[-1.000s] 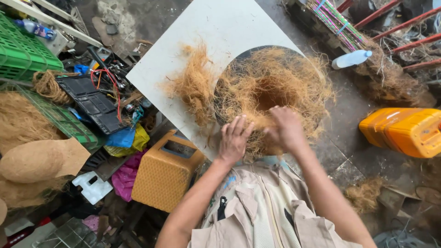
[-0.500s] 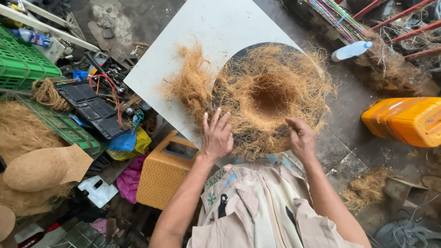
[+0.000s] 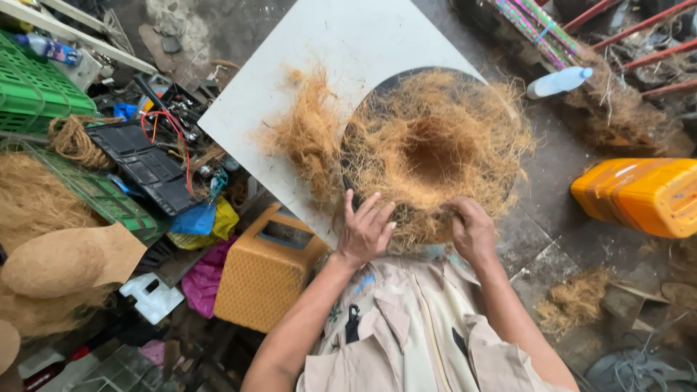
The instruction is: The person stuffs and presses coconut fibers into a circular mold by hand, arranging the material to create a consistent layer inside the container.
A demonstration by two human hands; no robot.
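A round nest of brown coconut fibre [image 3: 435, 152] with a hollow in its middle fills a dark circular mould on a white board [image 3: 348, 51]. My left hand [image 3: 365, 229] lies flat with spread fingers on the nest's near left rim. At the near right rim my right hand [image 3: 472, 231] presses down with fingers curled into the fibre. A loose tuft of fibre [image 3: 308, 134] lies on the board left of the mould.
An orange woven basket [image 3: 265, 268] stands by my left knee. Green crates [image 3: 36, 87], fibre heaps [image 3: 33, 199] and black trays [image 3: 145, 167] crowd the left. An orange jerrycan [image 3: 639, 194] and a plastic bottle [image 3: 559, 81] are to the right.
Both hands have moved apart from the middle of the nest's near edge. The left one has opened flat on the rim; the right one has slid to the right rim.
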